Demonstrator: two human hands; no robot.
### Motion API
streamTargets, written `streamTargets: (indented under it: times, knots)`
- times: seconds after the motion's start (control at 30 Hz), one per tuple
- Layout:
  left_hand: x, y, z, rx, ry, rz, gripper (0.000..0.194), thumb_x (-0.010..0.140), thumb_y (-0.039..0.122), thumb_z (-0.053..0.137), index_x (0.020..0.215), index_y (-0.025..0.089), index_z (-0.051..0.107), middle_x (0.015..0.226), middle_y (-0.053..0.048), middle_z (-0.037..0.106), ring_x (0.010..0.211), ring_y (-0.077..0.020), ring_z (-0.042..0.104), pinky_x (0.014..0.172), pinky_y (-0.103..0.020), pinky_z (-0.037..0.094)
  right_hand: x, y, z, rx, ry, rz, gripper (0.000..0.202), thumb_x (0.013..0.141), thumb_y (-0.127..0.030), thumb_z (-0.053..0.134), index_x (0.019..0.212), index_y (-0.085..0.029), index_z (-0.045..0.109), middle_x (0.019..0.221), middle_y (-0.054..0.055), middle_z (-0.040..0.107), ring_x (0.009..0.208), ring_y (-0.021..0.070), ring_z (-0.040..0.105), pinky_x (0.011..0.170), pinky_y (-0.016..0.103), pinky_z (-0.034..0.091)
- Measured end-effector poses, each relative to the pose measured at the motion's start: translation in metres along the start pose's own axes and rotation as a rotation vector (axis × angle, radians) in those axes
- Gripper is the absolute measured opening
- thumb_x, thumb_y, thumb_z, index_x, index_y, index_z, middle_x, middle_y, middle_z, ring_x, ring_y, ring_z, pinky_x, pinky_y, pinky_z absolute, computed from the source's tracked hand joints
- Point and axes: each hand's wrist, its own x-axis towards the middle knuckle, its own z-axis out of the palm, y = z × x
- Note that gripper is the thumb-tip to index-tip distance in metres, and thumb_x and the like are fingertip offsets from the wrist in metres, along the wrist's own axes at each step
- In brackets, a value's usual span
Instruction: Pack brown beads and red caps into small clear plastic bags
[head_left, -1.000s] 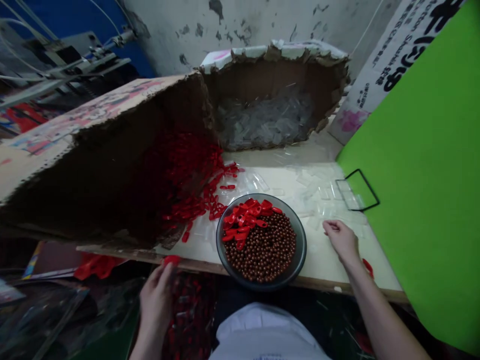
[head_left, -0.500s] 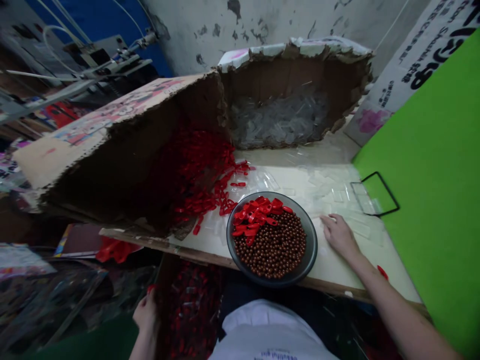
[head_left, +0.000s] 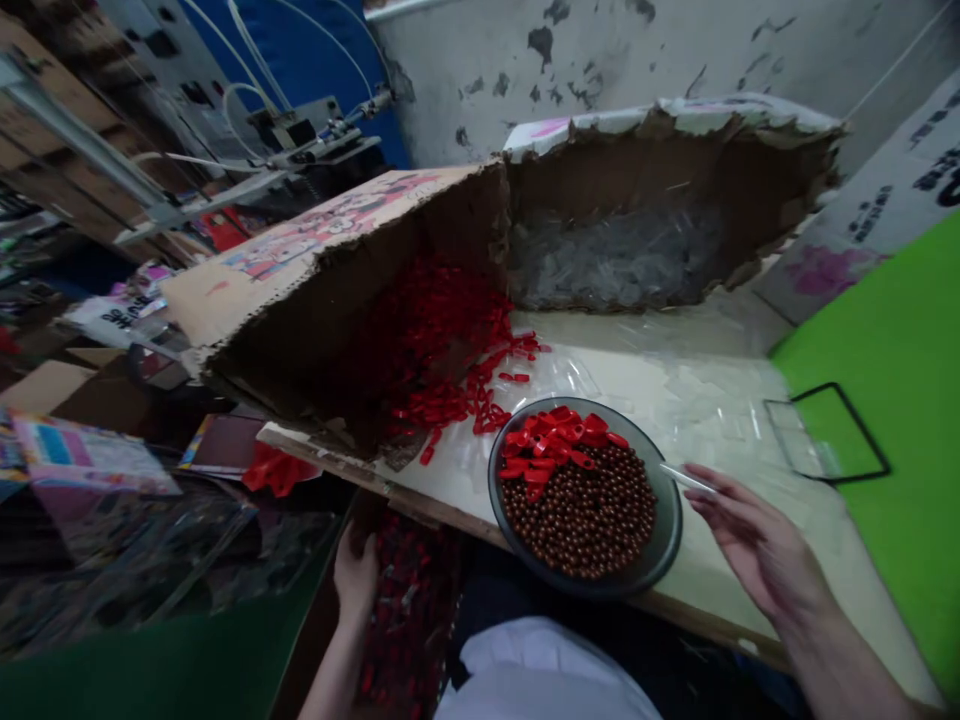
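Clear plastic piece (head_left: 686, 477): pinched in the right hand (head_left: 757, 545), tip by the bowl's right rim; whether they touch, I can't tell.
Left hand (head_left: 355, 570): down at the low box (head_left: 307, 625); I can't make out whether its fingers grip anything.
Slip risk: a loosened pinch could drop the piece among the brown beads (head_left: 577, 520).
Bowl (head_left: 667, 525): apparently jutting past the table (head_left: 720, 580) edge (I'd nudge it inward), so a knock from the right wrist might spill it.
Pinched count: one clear piece.
Bowl count: one; beads and red pieces (head_left: 555, 435) inside, too heaped to number.
Tabletop boxes: two, the left one (head_left: 232, 290) holding red pieces, the right one (head_left: 622, 180) clear ones, both uncountable.
Black frame (head_left: 862, 430): one, by the green panel (head_left: 907, 350).
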Motion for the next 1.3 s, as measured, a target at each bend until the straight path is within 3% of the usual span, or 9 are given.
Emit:
streamTargets:
  times: [0.1, 0.17, 0.27, 0.37, 0.47, 0.6, 0.87, 1.17, 1.3]
  knots:
    - [-0.033, 0.057, 0.027, -0.120, -0.098, 0.304, 0.047, 0.083, 0.035, 0.053, 0.125, 0.014, 0.053, 0.121, -0.015, 0.060, 0.111, -0.0249, 0.058, 0.098, -0.038, 0.044, -0.010, -0.004, 0.027, -0.181, -0.246, 0.014, 0.043, 0.073, -0.035, 0.071, 0.113, -0.020, 0.066, 0.115, 0.011, 0.068, 0.098, 0.0231, 0.065, 0.087, 0.035, 0.053]
    - [-0.063, 0.101, 0.047, -0.137, -0.176, 0.539, 0.037, 0.086, 0.030, 0.052, 0.120, 0.017, 0.057, 0.121, -0.013, 0.057, 0.115, -0.0233, 0.054, 0.104, -0.040, 0.040, -0.011, 0.001, 0.039, -0.425, -0.322, -0.114, 0.037, 0.079, -0.036, 0.066, 0.112, -0.020, 0.065, 0.112, 0.010, 0.068, 0.097, 0.0234, 0.064, 0.085, 0.037, 0.051]
    - [-0.102, 0.155, 0.080, -0.122, -0.435, 0.824, 0.032, 0.090, 0.022, 0.045, 0.120, 0.021, 0.057, 0.127, -0.012, 0.052, 0.121, -0.0216, 0.050, 0.104, -0.040, 0.040, -0.004, 0.007, 0.049, -0.844, -0.401, -0.375, 0.024, 0.085, -0.032, 0.057, 0.105, -0.021, 0.064, 0.101, 0.007, 0.068, 0.082, 0.0205, 0.063, 0.076, 0.036, 0.050]
    - [-0.121, 0.179, 0.107, 0.032, -0.580, 1.068, 0.034, 0.089, 0.015, 0.044, 0.120, 0.019, 0.057, 0.129, -0.013, 0.052, 0.124, -0.0236, 0.046, 0.104, -0.043, 0.040, 0.008, 0.002, 0.052, -1.196, -0.478, -0.555, 0.015, 0.087, -0.023, 0.052, 0.099, -0.021, 0.060, 0.090, 0.006, 0.065, 0.073, 0.0188, 0.060, 0.067, 0.032, 0.047]
    - [-0.122, 0.182, 0.121, 0.195, -0.615, 1.170, 0.037, 0.084, 0.007, 0.044, 0.118, 0.016, 0.057, 0.132, -0.016, 0.050, 0.127, -0.0270, 0.043, 0.105, -0.047, 0.038, 0.021, -0.005, 0.056, -1.586, -0.490, -0.670, 0.016, 0.084, -0.010, 0.048, 0.092, -0.019, 0.059, 0.088, 0.009, 0.063, 0.075, 0.0205, 0.059, 0.060, 0.029, 0.042]
    - [-0.119, 0.180, 0.124, 0.298, -0.646, 1.153, 0.046, 0.079, 0.001, 0.041, 0.123, 0.013, 0.052, 0.141, -0.018, 0.043, 0.134, -0.0276, 0.037, 0.109, -0.049, 0.034, 0.030, 0.008, 0.072, -1.792, -0.589, -0.759, 0.025, 0.083, 0.001, 0.042, 0.085, -0.014, 0.061, 0.088, 0.015, 0.062, 0.077, 0.0236, 0.060, 0.059, 0.032, 0.041]
    - [-0.120, 0.183, 0.123, 0.321, -0.716, 1.082, 0.052, 0.080, 0.001, 0.039, 0.130, 0.014, 0.048, 0.146, -0.015, 0.040, 0.138, -0.0263, 0.032, 0.111, -0.048, 0.029, 0.023, 0.044, 0.095, -1.614, -0.808, -0.763, 0.019, 0.083, -0.007, 0.049, 0.090, -0.016, 0.064, 0.092, 0.007, 0.063, 0.077, 0.0179, 0.061, 0.066, 0.028, 0.047]
    - [-0.111, 0.180, 0.117, -0.166, -0.738, 0.875, 0.043, 0.086, 0.005, 0.037, 0.120, 0.021, 0.058, 0.135, -0.010, 0.054, 0.129, -0.0213, 0.046, 0.111, -0.048, 0.029, 0.015, 0.028, 0.067, -0.656, -0.610, -0.254, 0.023, 0.079, -0.033, 0.065, 0.099, -0.021, 0.068, 0.097, 0.005, 0.068, 0.079, 0.0174, 0.063, 0.072, 0.030, 0.050]
    - [-0.121, 0.198, 0.103, -0.480, -1.033, 0.617, 0.040, 0.086, 0.013, 0.048, 0.124, 0.021, 0.056, 0.130, -0.010, 0.058, 0.123, -0.0219, 0.052, 0.107, -0.042, 0.037, 0.004, 0.011, 0.071, -0.460, -0.531, -0.152, 0.029, 0.074, -0.037, 0.070, 0.098, -0.020, 0.067, 0.095, 0.004, 0.071, 0.081, 0.0192, 0.065, 0.075, 0.033, 0.051]
